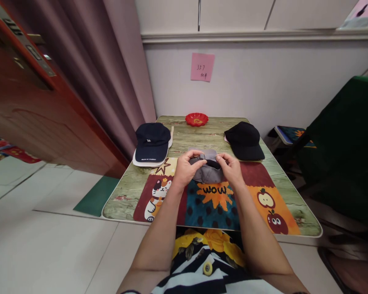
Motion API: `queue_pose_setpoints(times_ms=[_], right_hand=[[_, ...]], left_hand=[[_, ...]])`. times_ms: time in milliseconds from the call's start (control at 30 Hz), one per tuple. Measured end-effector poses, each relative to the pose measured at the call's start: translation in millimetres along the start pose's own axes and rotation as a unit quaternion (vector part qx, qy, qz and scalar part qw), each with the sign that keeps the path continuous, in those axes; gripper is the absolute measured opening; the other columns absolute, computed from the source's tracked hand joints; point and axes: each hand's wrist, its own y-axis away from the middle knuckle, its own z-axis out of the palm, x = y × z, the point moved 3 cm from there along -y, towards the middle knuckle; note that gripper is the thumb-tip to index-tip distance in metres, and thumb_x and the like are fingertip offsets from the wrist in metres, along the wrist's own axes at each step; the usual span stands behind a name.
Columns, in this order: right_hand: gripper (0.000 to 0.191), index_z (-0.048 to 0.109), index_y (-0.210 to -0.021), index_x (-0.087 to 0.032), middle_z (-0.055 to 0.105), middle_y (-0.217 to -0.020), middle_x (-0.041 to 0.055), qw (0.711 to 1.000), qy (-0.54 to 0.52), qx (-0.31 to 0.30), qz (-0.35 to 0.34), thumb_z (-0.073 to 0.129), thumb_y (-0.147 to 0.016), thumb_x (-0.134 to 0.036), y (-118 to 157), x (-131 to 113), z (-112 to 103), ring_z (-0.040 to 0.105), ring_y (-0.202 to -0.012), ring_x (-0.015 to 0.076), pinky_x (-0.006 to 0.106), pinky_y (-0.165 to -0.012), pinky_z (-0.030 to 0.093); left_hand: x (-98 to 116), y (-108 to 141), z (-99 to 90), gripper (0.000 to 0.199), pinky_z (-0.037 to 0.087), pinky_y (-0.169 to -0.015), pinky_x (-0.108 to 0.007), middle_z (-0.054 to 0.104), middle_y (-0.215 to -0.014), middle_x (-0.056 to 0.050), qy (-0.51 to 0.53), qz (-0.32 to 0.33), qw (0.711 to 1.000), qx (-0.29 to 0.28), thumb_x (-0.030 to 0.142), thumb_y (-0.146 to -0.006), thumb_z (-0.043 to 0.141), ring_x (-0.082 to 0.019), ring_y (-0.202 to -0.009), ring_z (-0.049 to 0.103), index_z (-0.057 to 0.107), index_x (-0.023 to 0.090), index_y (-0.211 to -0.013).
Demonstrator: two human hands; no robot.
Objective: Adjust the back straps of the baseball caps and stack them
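A grey baseball cap [206, 175] lies over the middle of the patterned mat, its back opening and strap turned toward me. My left hand [187, 165] pinches the cap's edge by the left of the strap, thumb and fingers together. Closed on the other side of the opening is my right hand [230, 167]. To the left sits a navy cap [152, 141] stacked on a white cap [145, 164]. A black cap [245, 141] rests at the right, with a bit of pink showing beneath its left edge.
The small table [122, 200] stands against the wall and carries a printed mat [221, 208]. At its far edge is a red scalloped dish [196, 119]. A wooden door [49, 114] and curtain [122, 61] flank the left; a dark green chair [349, 155] flanks the right.
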Motion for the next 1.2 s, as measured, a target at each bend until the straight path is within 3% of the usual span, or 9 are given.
queue_pose_setpoints(times_ms=[233,433,500,600,767,900,1033,1133,1200], right_hand=[[0.04,0.064,-0.077,-0.02,0.069,-0.078,0.0047,0.985,-0.051,0.145,0.084,0.053,-0.086,-0.057,-4.8,18.2,-17.2,0.06,-0.074,0.0211,0.03,-0.065,0.047],[0.078,0.058,-0.138,-0.024,0.068,-0.131,0.0107,0.99,-0.005,-0.143,0.009,0.079,-0.071,-0.058,1.9,2.1,-30.8,0.065,-0.115,0.0289,0.039,-0.093,0.051],[0.075,0.068,-0.128,-0.025,0.068,-0.132,0.0095,0.974,0.108,-0.201,0.0,0.088,-0.06,-0.051,3.2,3.6,-38.9,0.061,-0.123,0.0337,0.045,-0.103,0.047],[0.037,0.078,-0.098,-0.025,0.075,-0.113,0.0063,0.959,0.17,-0.226,-0.009,0.083,-0.069,-0.047,0.9,1.8,-48.5,0.059,-0.127,0.0368,0.053,-0.11,0.04],[0.032,0.077,-0.108,-0.024,0.078,-0.104,0.0032,0.972,-0.124,-0.198,0.009,0.075,-0.083,-0.043,-10.4,-44.3,-48.6,0.07,-0.107,0.0291,0.044,-0.099,0.053],[0.031,0.076,-0.106,-0.023,0.079,-0.103,0.003,0.932,-0.348,-0.093,0.048,0.078,-0.081,-0.042,-27.9,-87.9,-33.4,0.073,-0.103,0.0256,0.04,-0.096,0.058],[0.024,0.075,-0.099,-0.018,0.079,-0.092,0.0049,0.869,-0.466,-0.077,0.145,0.076,-0.083,-0.036,-44.4,-80.7,-6.0,0.075,-0.099,0.0265,0.044,-0.098,0.059],[0.015,0.073,-0.097,-0.018,0.079,-0.091,0.0059,0.827,-0.521,-0.032,0.209,0.067,-0.089,-0.029,-50.9,-40.9,6.4,0.076,-0.099,0.0257,0.044,-0.098,0.06],[0.013,0.072,-0.097,-0.019,0.08,-0.091,0.0047,0.809,-0.541,0.01,0.231,0.062,-0.091,-0.024,-51.2,-9.4,10.5,0.076,-0.097,0.024,0.045,-0.098,0.06]], left_hand=[[0.6,-7.1,-13.7,0.029,0.051,-0.077,-0.026,0.07,-0.088,-0.003,0.059,0.009,0.994,0.091,0.03,-0.073,0.079,-0.015,-0.081,0.064,0.071,0.018,-0.098],[4.9,-22.1,-11.7,0.028,0.047,-0.069,-0.021,0.065,-0.079,0.0,0.07,-0.004,0.996,0.061,0.027,-0.071,0.08,-0.011,-0.073,0.061,0.07,0.017,-0.095],[7.4,-25.8,-10.3,0.029,0.044,-0.065,-0.02,0.064,-0.075,0.002,0.064,-0.009,0.997,0.044,0.028,-0.071,0.08,-0.01,-0.07,0.061,0.069,0.016,-0.095],[16.8,-31.1,-11.8,0.029,0.044,-0.063,-0.02,0.067,-0.073,0.001,0.06,-0.018,0.998,0.008,0.03,-0.071,0.081,-0.011,-0.068,0.063,0.068,0.016,-0.093],[49.8,-54.8,-31.1,0.033,0.047,-0.062,-0.02,0.073,-0.076,-0.003,0.133,-0.003,0.991,0.02,0.036,-0.071,0.084,-0.012,-0.067,0.067,0.069,0.015,-0.092],[55.5,-71.7,-45.7,0.037,0.049,-0.061,-0.019,0.072,-0.077,0.001,0.232,-0.018,0.97,0.077,0.033,-0.067,0.089,-0.009,-0.063,0.065,0.07,0.015,-0.092],[12.6,-38.6,-41.5,0.043,0.057,-0.084,-0.03,0.077,-0.093,-0.005,0.334,-0.195,0.921,0.029,0.048,-0.085,0.074,-0.018,-0.085,0.073,0.07,0.015,-0.112],[-28.8,18.2,-34.6,0.063,0.052,-0.102,-0.041,0.077,-0.112,-0.011,0.424,-0.352,0.834,-0.046,0.067,-0.095,0.047,-0.027,-0.112,0.07,0.066,0.017,-0.128],[-49.1,52.2,-35.7,0.069,0.051,-0.104,-0.042,0.076,-0.114,-0.014,0.433,-0.37,0.821,-0.04,0.069,-0.097,0.039,-0.029,-0.116,0.069,0.064,0.015,-0.132]])
